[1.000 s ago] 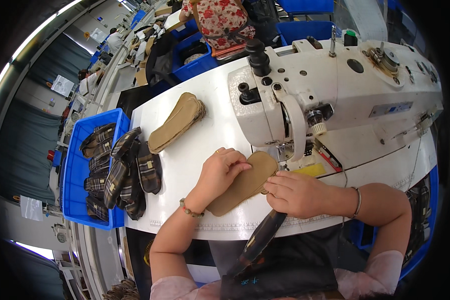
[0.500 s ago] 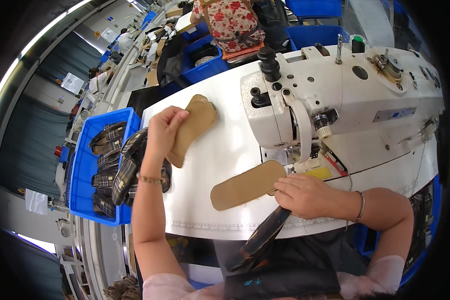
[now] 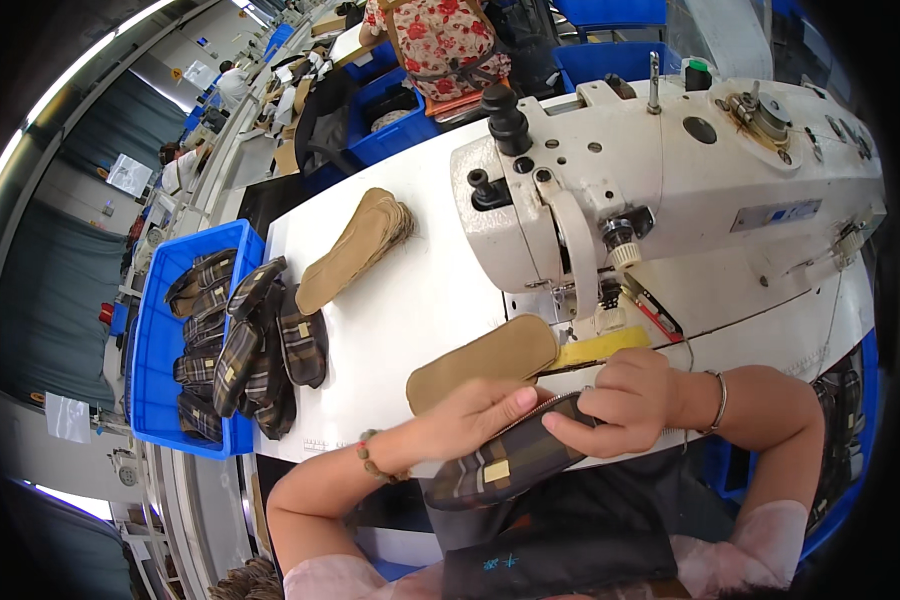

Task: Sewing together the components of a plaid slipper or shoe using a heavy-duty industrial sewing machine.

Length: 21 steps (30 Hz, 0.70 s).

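At the table's near edge, my left hand (image 3: pixel 485 410) and my right hand (image 3: pixel 625 405) are closed on a dark plaid fabric shoe upper (image 3: pixel 500 470) with a pale patch and a speckled edge. Just beyond my hands lies a tan insole-shaped piece (image 3: pixel 475 365), close to the needle area of the white sewing machine (image 3: pixel 730 190). A stack of similar tan pieces (image 3: pixel 350 255) sits farther back on the white table.
A blue bin (image 3: pixel 150 380) of plaid shoes stands at the left, more plaid shoes (image 3: pixel 300 340) beside it. A red tool (image 3: pixel 660 320) and yellow strip (image 3: pixel 595 350) lie on the machine bed. A co-worker's floral-clad back (image 3: pixel 430 45) and other bins (image 3: pixel 380 130) are beyond.
My left hand reached to the stack, then came back down to the plaid piece. My right hand left the tan piece, moved down and now grips the plaid piece, which is raised more into view.
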Each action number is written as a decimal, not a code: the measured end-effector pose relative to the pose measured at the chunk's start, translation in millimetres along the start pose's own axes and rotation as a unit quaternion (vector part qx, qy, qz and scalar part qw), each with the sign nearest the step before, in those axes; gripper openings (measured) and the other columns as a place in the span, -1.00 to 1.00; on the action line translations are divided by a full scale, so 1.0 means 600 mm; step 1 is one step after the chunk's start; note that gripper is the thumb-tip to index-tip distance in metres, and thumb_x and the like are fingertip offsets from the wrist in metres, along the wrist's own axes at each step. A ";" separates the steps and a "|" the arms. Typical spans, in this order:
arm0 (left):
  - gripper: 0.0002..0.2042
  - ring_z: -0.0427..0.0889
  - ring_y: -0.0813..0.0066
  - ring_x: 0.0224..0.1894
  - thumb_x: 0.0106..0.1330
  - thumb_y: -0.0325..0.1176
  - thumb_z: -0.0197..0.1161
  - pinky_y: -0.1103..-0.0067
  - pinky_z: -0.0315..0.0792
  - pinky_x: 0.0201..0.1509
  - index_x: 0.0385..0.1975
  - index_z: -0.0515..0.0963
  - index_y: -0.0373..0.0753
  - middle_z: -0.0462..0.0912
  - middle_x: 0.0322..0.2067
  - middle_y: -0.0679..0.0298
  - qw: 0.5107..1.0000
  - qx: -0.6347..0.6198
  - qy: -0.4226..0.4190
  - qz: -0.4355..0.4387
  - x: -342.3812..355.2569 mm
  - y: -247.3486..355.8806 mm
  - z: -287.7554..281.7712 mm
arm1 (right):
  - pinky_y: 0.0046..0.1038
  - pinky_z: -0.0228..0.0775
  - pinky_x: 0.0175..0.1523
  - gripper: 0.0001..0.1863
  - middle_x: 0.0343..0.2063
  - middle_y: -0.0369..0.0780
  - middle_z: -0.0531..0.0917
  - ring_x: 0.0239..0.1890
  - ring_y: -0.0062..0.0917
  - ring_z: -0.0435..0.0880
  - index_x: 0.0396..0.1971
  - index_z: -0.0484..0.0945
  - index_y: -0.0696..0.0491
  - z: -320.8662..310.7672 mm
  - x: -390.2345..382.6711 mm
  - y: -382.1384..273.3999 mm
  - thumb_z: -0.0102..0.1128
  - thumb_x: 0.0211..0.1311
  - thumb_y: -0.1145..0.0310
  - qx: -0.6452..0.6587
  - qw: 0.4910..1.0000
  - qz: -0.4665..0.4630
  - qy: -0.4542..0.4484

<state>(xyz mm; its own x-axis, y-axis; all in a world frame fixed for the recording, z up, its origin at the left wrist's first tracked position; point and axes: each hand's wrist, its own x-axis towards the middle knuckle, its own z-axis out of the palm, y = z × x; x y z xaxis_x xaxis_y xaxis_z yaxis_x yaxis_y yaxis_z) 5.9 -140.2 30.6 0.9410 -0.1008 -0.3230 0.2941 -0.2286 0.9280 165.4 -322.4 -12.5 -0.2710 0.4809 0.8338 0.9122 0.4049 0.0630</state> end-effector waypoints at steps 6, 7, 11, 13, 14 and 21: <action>-0.66 0.45 0.77 -0.26 0.58 -0.12 0.06 0.68 0.43 -0.15 -0.16 0.57 -0.31 0.58 -0.31 0.45 0.936 -0.336 -0.064 -0.085 -0.018 -0.037 0.012 | -0.59 0.19 -0.52 -0.58 -0.35 -0.45 0.43 -0.55 -0.65 0.32 -0.07 0.72 -0.11 -0.004 0.005 -0.004 0.31 -0.03 0.39 0.017 0.998 -0.017 0.056; -0.70 0.43 0.80 -0.29 0.57 -0.14 0.09 0.72 0.40 -0.19 -0.20 0.54 -0.28 0.54 -0.33 0.49 0.967 -0.248 -0.004 -0.057 -0.020 -0.034 0.004 | -0.59 0.19 -0.52 -0.58 -0.35 -0.45 0.43 -0.55 -0.65 0.32 -0.07 0.72 -0.11 -0.003 0.005 -0.004 0.31 -0.03 0.39 0.015 0.998 -0.017 0.055; -0.83 0.38 0.81 -0.33 0.49 -0.29 0.22 0.74 0.36 -0.26 -0.23 0.52 -0.28 0.49 -0.36 0.51 0.989 -0.102 0.104 -0.024 -0.040 -0.030 -0.008 | -0.54 0.39 -0.43 -0.71 -0.33 -0.31 0.59 -0.49 -0.55 0.56 -0.13 0.72 -0.06 0.027 -0.014 0.001 0.28 0.10 0.41 0.107 0.960 0.252 -0.061; -0.86 0.38 0.79 -0.34 0.44 -0.37 0.27 0.72 0.36 -0.28 -0.21 0.51 -0.30 0.49 -0.38 0.49 0.990 -0.029 0.139 -0.019 -0.051 -0.028 -0.004 | -0.53 0.47 -0.33 -0.85 -0.44 -0.22 0.64 -0.41 -0.56 0.64 -0.22 0.68 0.06 0.020 -0.009 0.000 0.25 0.33 0.32 0.373 0.783 0.482 -0.122; -0.86 0.38 0.79 -0.34 0.44 -0.37 0.27 0.72 0.36 -0.28 -0.21 0.51 -0.30 0.49 -0.38 0.49 0.990 -0.030 0.139 -0.021 -0.052 -0.030 -0.004 | -0.53 0.47 -0.33 -0.85 -0.44 -0.22 0.64 -0.41 -0.56 0.64 -0.22 0.68 0.06 0.021 -0.008 0.004 0.25 0.33 0.32 0.374 0.782 0.483 -0.123; -0.65 0.38 0.77 -0.33 0.57 -0.06 0.04 0.72 0.33 -0.24 -0.22 0.52 -0.27 0.48 -0.38 0.49 0.985 -0.158 -0.014 -0.071 -0.042 -0.038 -0.003 | -0.66 0.42 -0.37 -0.67 -0.60 -0.37 0.60 -0.50 -0.78 0.56 -0.45 0.64 0.15 0.019 -0.003 -0.008 0.33 0.35 0.16 0.610 0.579 0.505 -0.193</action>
<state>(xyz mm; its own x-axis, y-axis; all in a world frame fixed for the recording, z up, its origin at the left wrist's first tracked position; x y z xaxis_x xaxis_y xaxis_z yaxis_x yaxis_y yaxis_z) -24.3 -130.9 18.0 0.8833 -0.1174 -0.4538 0.4632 0.0704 0.8835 158.1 -316.2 -20.3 -0.0510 0.9945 -0.0916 -0.1674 -0.0990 -0.9809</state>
